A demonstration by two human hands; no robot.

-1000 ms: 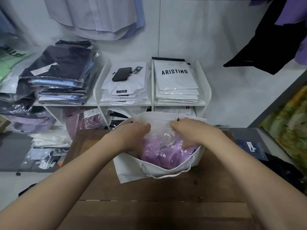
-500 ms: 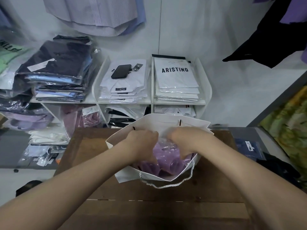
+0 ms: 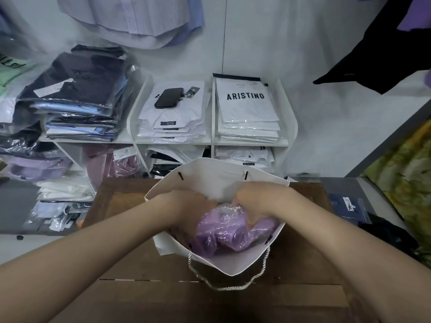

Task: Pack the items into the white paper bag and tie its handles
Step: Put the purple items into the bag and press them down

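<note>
Left hand (image 3: 193, 206), right hand (image 3: 258, 199) grip one packet (image 3: 224, 231) in one bag (image 3: 210, 170).

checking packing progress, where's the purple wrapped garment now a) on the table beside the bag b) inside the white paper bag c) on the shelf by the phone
b, the purple wrapped garment lies inside the open white paper bag, left hand and right hand reaching in

white paper bag (image 3: 217, 180), lilac plastic-wrapped shirt (image 3: 224, 231), brown table (image 3: 233, 299)
</note>
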